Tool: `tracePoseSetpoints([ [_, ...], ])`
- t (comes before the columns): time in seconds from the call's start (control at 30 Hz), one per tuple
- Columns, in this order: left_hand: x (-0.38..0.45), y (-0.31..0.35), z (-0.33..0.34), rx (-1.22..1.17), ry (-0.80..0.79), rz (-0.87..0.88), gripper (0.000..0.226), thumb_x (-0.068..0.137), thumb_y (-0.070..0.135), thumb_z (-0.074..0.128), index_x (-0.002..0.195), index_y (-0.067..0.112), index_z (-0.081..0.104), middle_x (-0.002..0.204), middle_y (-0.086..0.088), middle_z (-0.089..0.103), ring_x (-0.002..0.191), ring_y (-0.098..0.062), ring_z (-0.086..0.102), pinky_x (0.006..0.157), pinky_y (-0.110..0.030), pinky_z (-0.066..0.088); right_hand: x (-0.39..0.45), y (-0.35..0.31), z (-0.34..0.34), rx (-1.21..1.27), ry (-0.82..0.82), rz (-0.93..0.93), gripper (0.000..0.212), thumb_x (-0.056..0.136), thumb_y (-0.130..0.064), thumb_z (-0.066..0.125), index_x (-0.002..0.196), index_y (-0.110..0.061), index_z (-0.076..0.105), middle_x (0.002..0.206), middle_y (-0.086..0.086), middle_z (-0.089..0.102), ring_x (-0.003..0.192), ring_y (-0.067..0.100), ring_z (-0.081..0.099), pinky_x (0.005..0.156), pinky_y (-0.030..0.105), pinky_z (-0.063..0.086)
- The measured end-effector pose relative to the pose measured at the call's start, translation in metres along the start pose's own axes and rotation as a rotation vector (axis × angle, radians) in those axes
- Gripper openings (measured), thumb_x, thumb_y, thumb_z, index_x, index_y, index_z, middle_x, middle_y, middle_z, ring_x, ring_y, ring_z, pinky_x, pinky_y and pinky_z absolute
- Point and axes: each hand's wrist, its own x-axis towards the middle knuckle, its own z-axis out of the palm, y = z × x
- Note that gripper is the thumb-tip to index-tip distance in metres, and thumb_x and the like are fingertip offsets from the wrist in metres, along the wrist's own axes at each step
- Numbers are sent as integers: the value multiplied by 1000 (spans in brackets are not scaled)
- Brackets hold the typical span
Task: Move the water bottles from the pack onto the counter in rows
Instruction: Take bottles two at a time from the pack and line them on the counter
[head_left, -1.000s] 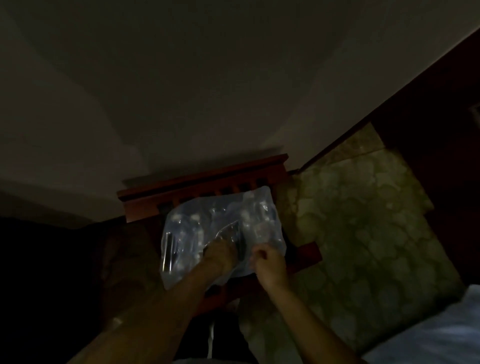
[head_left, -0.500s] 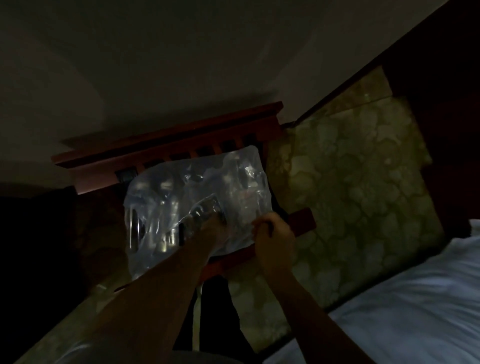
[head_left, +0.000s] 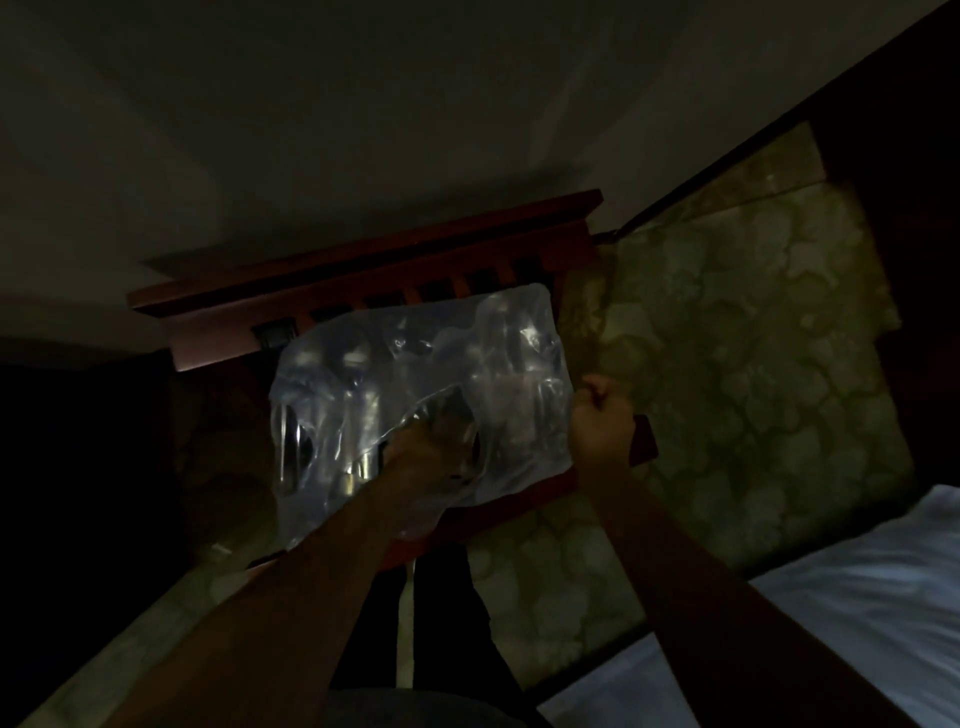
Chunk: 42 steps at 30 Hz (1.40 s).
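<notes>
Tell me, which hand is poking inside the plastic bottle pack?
The left hand; it reaches through the pack's torn wrap. The right hand only grips its edge.

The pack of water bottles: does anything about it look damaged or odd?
Yes. The pack has a torn hole in its plastic wrap on top. The left hand reaches into the hole; the right hand grips the wrap's right edge. No spill is visible.

Reddish wooden slatted chair (head_left: 363, 270) against a pale wall (head_left: 363, 104), green patterned floor (head_left: 727, 364) beyond the right hand (head_left: 600, 421), white bedsheet (head_left: 857, 597) nearer than it, dim room
</notes>
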Motion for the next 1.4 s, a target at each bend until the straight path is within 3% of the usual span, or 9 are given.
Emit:
tracePoseSetpoints([
  [0.1, -2, -8, -15, 105, 60, 37, 60, 77, 42, 73, 128, 14, 59, 121, -11, 66, 109, -31, 64, 94, -41, 53, 25, 5, 11, 47, -175, 129, 26, 98, -11, 45, 114, -3, 64, 107, 13, 64, 95, 25, 59, 95, 43, 51],
  [0.23, -13, -18, -24, 36, 92, 85, 67, 65, 61, 67, 117, 19, 66, 115, -5, 70, 110, -28, 65, 96, -39, 52, 47, 9, 17, 43, -392, 287, 29, 96, -24, 54, 109, -3, 68, 111, 21, 68, 97, 29, 66, 83, 38, 53],
  [0.33, -23, -22, -20, 79, 124, 64, 50, 81, 55, 63, 115, 18, 67, 110, -4, 70, 106, -25, 65, 82, -26, 45, 52, 6, 15, -40, -506, 268, 20, 99, -15, 50, 106, -5, 66, 106, 16, 67, 94, 30, 64, 80, 35, 52],
  [0.47, -29, -26, -16, 103, 162, 49, 71, 69, 71, 54, 108, 15, 71, 105, -9, 73, 100, -27, 68, 89, -38, 54, 58, 14, 29, -216, -555, 183, 24, 97, -12, 54, 110, 4, 65, 115, 24, 65, 106, 41, 62, 98, 52, 49],
  [0.57, -33, -30, -18, 147, 195, 27, 87, 51, 81, 41, 105, 20, 70, 100, -6, 73, 95, -26, 69, 86, -39, 56, 80, 34, 52, -512, -572, 118, 28, 94, -19, 57, 116, -2, 63, 121, 21, 63, 111, 37, 61, 98, 47, 50],
  [0.93, -45, -37, -16, 110, 209, 47, 39, 80, 60, 64, 92, 23, 66, 93, -7, 72, 88, -26, 70, 84, -43, 57, 73, 12, 59, -789, -528, -26, 34, 103, -15, 40, 128, 5, 52, 135, 24, 52, 126, 38, 50, 103, 40, 41],
  [1.1, -39, -35, -17, 152, 209, 88, 48, 85, 56, 61, 116, 20, 65, 108, -8, 71, 98, -25, 68, 89, -38, 55, 67, 11, 69, -944, -587, -13, 40, 103, -13, 40, 140, 2, 41, 145, 23, 42, 134, 38, 41, 110, 43, 35],
  [1.23, -37, -32, -20, 175, 243, 103, 46, 85, 51, 64, 116, 17, 67, 114, -10, 70, 107, -26, 65, 91, -33, 51, 70, 17, 69, -966, -577, -69, 38, 98, -3, 44, 135, 9, 44, 137, 28, 49, 128, 41, 47, 104, 44, 38],
  [1.4, -36, -32, -19, 203, 258, 93, 49, 84, 49, 66, 121, 17, 65, 120, -10, 69, 113, -27, 63, 94, -32, 48, 83, 30, 85, -909, -645, 33, 44, 100, -15, 46, 141, -1, 41, 146, 20, 43, 134, 36, 43, 112, 44, 36],
])
